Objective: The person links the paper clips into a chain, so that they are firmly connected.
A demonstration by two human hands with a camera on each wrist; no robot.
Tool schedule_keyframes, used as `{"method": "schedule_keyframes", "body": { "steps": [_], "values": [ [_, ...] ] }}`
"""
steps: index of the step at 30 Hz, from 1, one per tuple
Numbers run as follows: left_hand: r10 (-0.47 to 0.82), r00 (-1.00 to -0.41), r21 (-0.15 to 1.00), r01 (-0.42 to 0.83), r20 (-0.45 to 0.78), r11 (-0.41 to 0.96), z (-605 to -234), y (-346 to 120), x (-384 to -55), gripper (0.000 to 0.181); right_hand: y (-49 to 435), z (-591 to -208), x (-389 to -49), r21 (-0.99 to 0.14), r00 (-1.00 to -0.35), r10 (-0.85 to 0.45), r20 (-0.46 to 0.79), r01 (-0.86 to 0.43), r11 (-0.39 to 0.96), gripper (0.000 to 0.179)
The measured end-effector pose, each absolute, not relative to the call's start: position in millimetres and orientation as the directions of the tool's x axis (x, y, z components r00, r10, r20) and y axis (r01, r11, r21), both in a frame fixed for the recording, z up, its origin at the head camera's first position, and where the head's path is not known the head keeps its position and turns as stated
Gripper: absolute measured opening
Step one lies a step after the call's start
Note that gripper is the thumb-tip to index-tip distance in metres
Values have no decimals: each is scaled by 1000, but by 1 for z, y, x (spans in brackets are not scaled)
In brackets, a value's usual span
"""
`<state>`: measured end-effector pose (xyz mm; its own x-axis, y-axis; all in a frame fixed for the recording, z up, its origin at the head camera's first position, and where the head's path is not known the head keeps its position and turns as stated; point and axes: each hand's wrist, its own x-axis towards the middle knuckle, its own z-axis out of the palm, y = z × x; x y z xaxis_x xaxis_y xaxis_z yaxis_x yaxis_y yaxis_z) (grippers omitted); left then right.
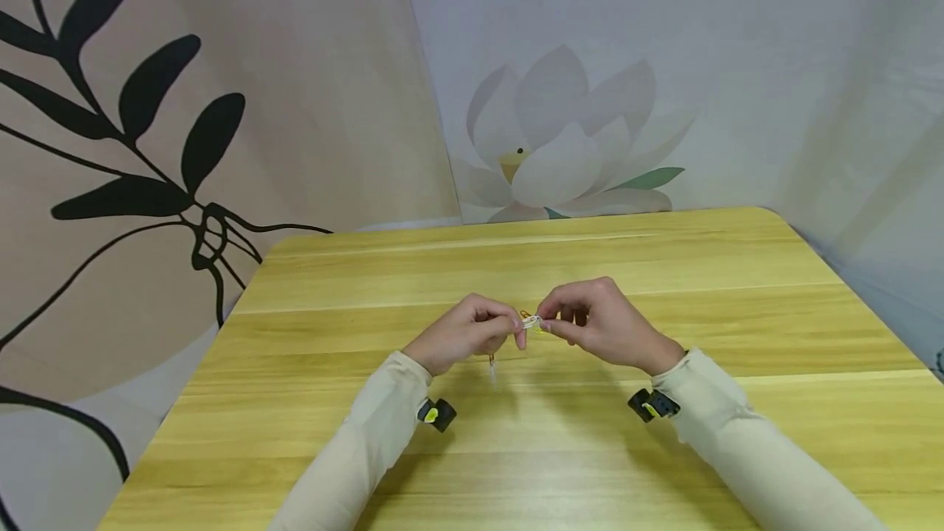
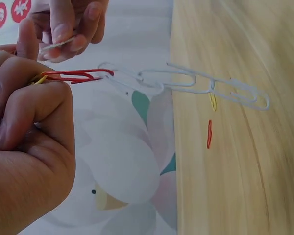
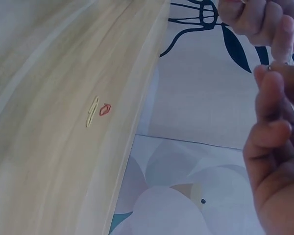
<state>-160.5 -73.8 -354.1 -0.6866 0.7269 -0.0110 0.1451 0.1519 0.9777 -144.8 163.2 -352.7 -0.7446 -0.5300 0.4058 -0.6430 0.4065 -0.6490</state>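
Note:
Both hands meet above the middle of the table. My left hand (image 1: pixel 472 330) grips a chain of paper clips at its top. From its fingers a yellow paper clip (image 2: pixel 40 79) shows, linked to a red paper clip (image 2: pixel 78 75), with several white paper clips (image 2: pixel 186 89) hanging below. Thumb and fingertips of my right hand (image 1: pixel 601 326) pinch a white paper clip (image 1: pixel 531 322), which spans the small gap to the left fingers. Whether that clip is linked to the chain is hidden by the fingers.
On the wooden table (image 1: pixel 295 433) lie a loose yellow paper clip (image 3: pixel 92 112) and a loose red paper clip (image 3: pixel 105 109), close together beyond the hands. A patterned curtain (image 1: pixel 332 105) hangs behind the table's far edge.

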Motion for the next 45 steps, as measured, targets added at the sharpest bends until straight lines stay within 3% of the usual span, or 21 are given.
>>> {"method": "schedule_keyframes", "body": {
  "steps": [13, 29, 40, 45],
  "values": [
    [716, -698, 985, 106, -26, 139, -347, -76, -161, 31, 164, -351, -149, -658, -764, -538, 357, -615, 435, 12],
    [703, -710, 955, 188, -28, 228, -341, -76, -161, 28, 162, -352, -156, -745, -802, -540, 256, -519, 418, 11],
    [706, -709, 962, 187, -10, 201, -340, -77, -160, 28, 165, -366, -175, -736, -836, -518, 184, -466, 491, 9],
    [710, -705, 965, 181, -9, 192, -340, -77, -159, 29, 163, -380, -187, -677, -830, -539, 140, -478, 560, 4]
  ]
}}
